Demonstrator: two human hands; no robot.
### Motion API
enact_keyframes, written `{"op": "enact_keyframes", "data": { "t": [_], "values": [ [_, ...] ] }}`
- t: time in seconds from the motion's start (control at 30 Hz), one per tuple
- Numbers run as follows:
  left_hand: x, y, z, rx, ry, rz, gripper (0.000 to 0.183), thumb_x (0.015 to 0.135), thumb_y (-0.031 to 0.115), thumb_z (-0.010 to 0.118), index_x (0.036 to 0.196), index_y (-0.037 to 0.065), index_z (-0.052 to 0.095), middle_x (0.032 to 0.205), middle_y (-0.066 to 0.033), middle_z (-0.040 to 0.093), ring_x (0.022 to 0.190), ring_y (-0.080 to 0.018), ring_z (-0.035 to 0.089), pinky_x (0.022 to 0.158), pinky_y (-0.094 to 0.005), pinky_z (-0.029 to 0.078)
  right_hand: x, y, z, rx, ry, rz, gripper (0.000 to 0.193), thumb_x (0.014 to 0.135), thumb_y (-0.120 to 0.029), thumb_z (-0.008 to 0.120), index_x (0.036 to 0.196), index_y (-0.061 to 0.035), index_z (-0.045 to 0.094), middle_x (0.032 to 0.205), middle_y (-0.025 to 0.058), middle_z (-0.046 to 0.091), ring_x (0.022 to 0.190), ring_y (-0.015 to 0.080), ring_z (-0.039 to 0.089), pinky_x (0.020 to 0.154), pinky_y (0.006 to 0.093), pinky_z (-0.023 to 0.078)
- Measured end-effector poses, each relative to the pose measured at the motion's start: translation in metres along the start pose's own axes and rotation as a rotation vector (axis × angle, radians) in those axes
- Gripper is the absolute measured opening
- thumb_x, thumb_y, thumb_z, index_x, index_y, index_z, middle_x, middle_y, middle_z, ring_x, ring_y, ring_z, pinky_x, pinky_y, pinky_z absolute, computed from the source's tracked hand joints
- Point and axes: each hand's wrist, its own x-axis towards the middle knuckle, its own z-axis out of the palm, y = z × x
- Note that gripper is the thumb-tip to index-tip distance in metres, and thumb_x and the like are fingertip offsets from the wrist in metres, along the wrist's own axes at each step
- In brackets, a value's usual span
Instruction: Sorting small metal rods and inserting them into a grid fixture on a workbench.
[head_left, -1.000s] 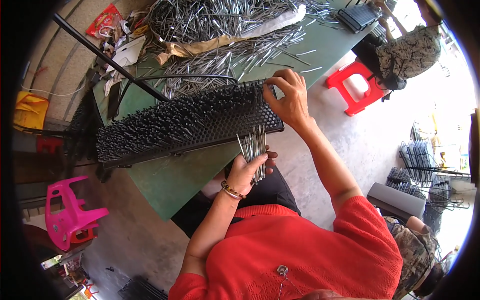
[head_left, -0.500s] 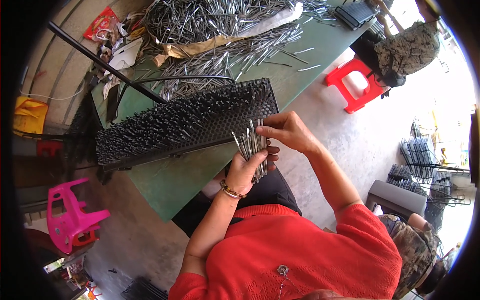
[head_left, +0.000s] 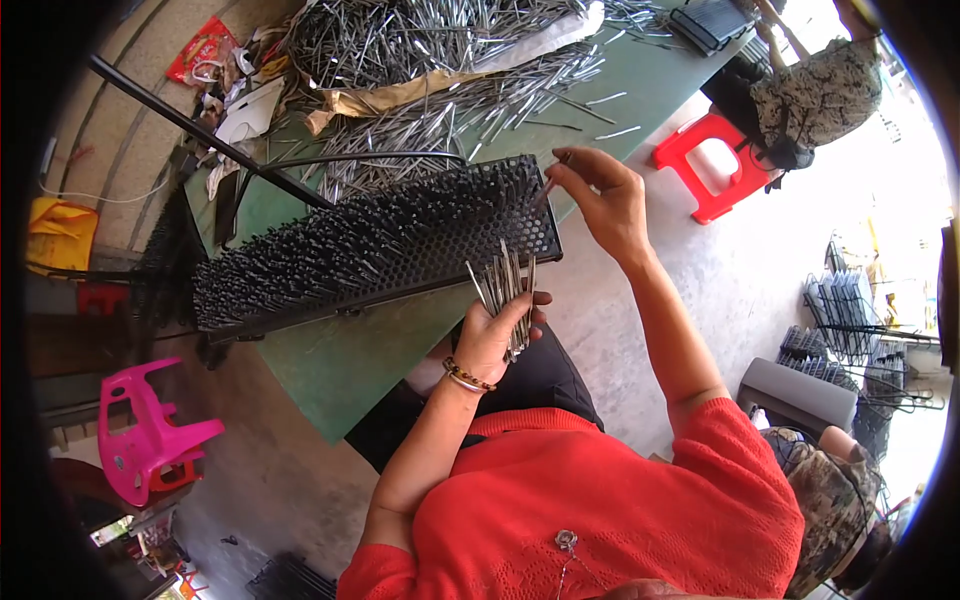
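My left hand (head_left: 486, 340) is closed around a bundle of thin metal rods (head_left: 503, 285), their upper ends fanning out above the thumb. My right hand (head_left: 606, 200) pinches a single thin rod (head_left: 543, 190) at the right end of a black perforated rack (head_left: 455, 262). Many dark-tipped rods (head_left: 330, 235) stand in the rack's holes, packed densely along its left and far parts. Bare holes show along its near right side. Whether the pinched rod's lower end is in a hole, I cannot tell.
Beyond the rack, a large heap of loose metal rods (head_left: 400, 50) lies with brown paper on the green table (head_left: 330, 375). A black bar (head_left: 200, 130) slants over the left side. Around stand a pink stool (head_left: 145, 430), a red stool (head_left: 690, 165) and a person in camouflage (head_left: 820, 95).
My right hand has moved from the bundle up and away to the rack's right end, carrying one rod. The left hand stays nearly in place with the bundle.
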Motion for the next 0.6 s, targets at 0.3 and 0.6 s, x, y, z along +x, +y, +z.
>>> {"op": "enact_keyframes", "data": {
  "t": [0.3,0.6],
  "values": [
    [-0.004,0.001,0.003,-0.025,0.028,-0.029,0.02,0.088,0.009,0.06,0.105,-0.002,0.058,0.096,-0.0116,0.067,0.081,-0.0186,0.066,0.068,-0.0316,0.056,0.011,0.008,0.004,-0.317,0.03,-0.31,0.021,0.081,-0.007,0.069,0.101,-0.0001,0.066,0.087,0.0097,0.069,0.08,0.0133,0.066,0.071,0.0258,0.051],
    [-0.005,0.001,-0.001,-0.032,0.022,-0.077,0.019,0.088,0.007,0.06,0.105,-0.001,0.059,0.093,-0.0103,0.065,0.083,-0.0198,0.066,0.072,-0.0332,0.057,0.016,0.014,0.006,-0.449,-0.142,-0.563,0.021,0.079,-0.007,0.069,0.1,-0.0034,0.066,0.089,0.0101,0.068,0.08,0.0228,0.065,0.073,0.0324,0.05]
  ]
}}
